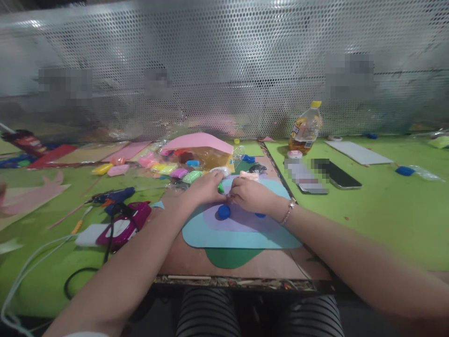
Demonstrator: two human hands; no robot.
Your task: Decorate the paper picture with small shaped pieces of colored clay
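My left hand (207,188) and my right hand (250,194) meet over layered paper, fingertips almost touching. The fingers of both are closed in a pinch around something small that I cannot make out. A bit of green (220,188) shows beside my left fingers. Under my hands lies a purple paper sheet (213,223) on a light blue, round-cornered sheet (196,238). Green paper (233,259) sticks out below. A round blue piece (224,212) rests on the purple sheet, and a second blue piece (260,215) is partly hidden by my right hand.
Coloured clay packs (178,173) lie beyond my hands beside a pink sheet (199,142). To the left are a glue gun (121,194), a magenta device (142,213) and cables. A bottle (306,128) and a phone (338,174) are at right; a perforated metal screen (224,70) stands behind.
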